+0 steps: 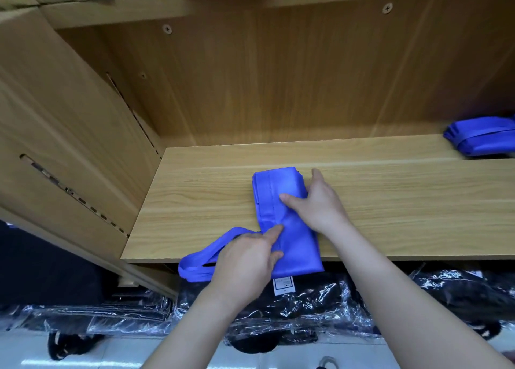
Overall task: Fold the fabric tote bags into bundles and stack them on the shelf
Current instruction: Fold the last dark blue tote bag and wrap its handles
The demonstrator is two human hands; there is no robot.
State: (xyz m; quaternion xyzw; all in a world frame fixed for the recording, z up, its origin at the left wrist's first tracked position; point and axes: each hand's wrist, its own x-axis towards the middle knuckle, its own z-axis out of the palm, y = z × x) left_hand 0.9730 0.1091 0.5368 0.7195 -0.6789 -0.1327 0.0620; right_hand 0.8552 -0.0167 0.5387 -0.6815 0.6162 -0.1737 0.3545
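Observation:
A blue fabric tote bag point(274, 198), folded into a long narrow strip, lies on the wooden shelf point(390, 201) and hangs a little over its front edge. Its handle loops point(200, 260) trail off to the left past the edge. My left hand point(245, 260) rests on the near end of the strip, index finger and thumb straight on the cloth, beside the handles. My right hand point(315, 201) presses the strip's right side, thumb on top; its other fingers are tucked at the far edge. A folded blue bundle point(482, 138) lies at the shelf's far right.
The shelf bay has a wooden back panel point(278, 76) and a left side wall point(69, 145) with slotted rails. Below the shelf, black goods in clear plastic wrap point(278, 307) are stacked on a pale tiled floor. Bare shelf board stretches left and right of the bag.

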